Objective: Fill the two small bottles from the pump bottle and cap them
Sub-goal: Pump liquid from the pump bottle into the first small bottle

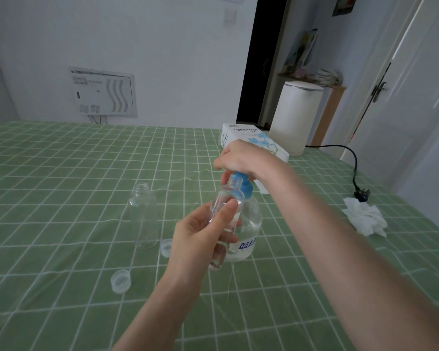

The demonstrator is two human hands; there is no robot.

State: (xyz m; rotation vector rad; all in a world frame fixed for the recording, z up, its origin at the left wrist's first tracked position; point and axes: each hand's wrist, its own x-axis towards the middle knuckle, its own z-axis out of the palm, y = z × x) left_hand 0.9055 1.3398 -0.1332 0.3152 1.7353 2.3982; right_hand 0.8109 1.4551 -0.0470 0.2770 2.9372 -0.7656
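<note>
Green checked cloth (61, 173) is spread over the table, its white grid lines running to the far edge at the wall and to the right edge near a white door. The widest bare stretches of cloth are seen at the far left and across the near foreground.

Near the middle, a small bottle (226, 206) of clear plastic is gripped by the left hand (200, 239), thumb across its front and fingers wrapped behind. It is held off the cloth, tilted, with its threaded neck raised beside the blue collar (243, 188) of the pump bottle (249, 224). That round, clear bottle stands on the cloth directly behind it. The right hand (241, 158) is curled down over the pump head, which is hidden beneath it.

A second small bottle (143, 214), clear and uncapped, stands upright to the left, apart from both hands. Two translucent caps lie on the cloth: one cap (166, 247) just beside the left wrist, the other cap (121, 281) nearer the viewer.

A card tissue box (241, 134) sits behind the right hand. A crumpled white tissue (365, 219) and a black plug (362, 193) lie towards the right edge, with a smooth white bin (297, 117) standing at the far edge.
</note>
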